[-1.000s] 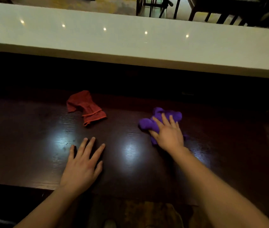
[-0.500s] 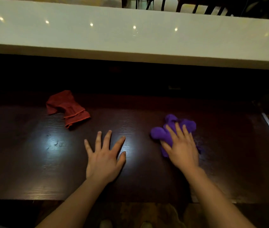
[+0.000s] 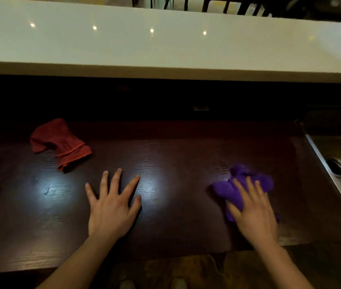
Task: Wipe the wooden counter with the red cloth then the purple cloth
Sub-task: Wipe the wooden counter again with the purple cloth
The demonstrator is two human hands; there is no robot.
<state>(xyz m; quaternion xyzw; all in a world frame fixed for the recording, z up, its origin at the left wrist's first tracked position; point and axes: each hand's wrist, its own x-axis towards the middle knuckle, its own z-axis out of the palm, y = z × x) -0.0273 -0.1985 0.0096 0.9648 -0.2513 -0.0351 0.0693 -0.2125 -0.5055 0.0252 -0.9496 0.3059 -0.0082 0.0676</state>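
Since the earlier frames the right hand (image 3: 253, 211) has been sliding the purple cloth (image 3: 241, 188) rightward along the wooden counter (image 3: 175, 155), from near the middle toward the right end, while the left hand (image 3: 111, 209) has been shifting along with it. The right hand is now pressing flat on the bunched purple cloth, fingers stretched out over it rather than curled around it, the palm covering the cloth's near part; the hand is slightly blurred. The cloth is lying close to the counter's right end, just short of the metal sink (image 3: 340, 165) set beyond that edge. The left hand is resting palm down on the bare wood toward the front edge, around the counter's middle, fingers spread wide and gripping nothing. The red cloth (image 3: 60, 143) is lying crumpled toward the back left of the counter, well apart from both hands. A pale raised ledge (image 3: 165, 49) is running along behind the counter's back edge.
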